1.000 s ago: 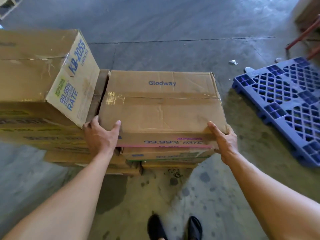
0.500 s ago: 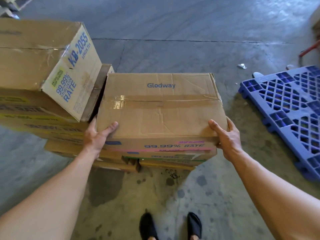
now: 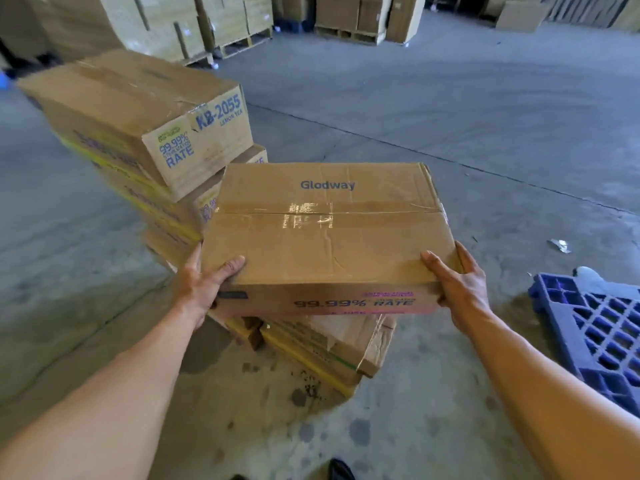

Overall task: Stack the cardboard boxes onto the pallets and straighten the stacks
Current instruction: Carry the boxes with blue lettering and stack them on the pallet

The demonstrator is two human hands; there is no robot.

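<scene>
At the near edge of the concrete floor: tip of 1 dark shoe, dark stains just ahead of it. 2 bare forearms reach forward.

Left hand grips the near-left corner of the Glodway box. Thumb lies flat on the top face, fingers wrap down the left side, tips hidden. Right hand mirrors it at the near-right corner, with thumb on top and fingers curled round the right side.

Box is roughly level, with a taped seam across the top and "99.99% RATE" print on the near face. It is over a low stack of flatter boxes on the floor. Whether it touches the top one: cannot tell.

Blue plastic pallet lies on the floor to the right, well apart from the box and cut off by the frame edge. Small crumpled scrap lies on the floor beyond it.

Left of the held box is a taller stack. Its top box, the KB-2055 box, sits skewed against the boxes below, 1 corner overhanging.

Far end of the floor: box stacks on wooden pallets.
</scene>
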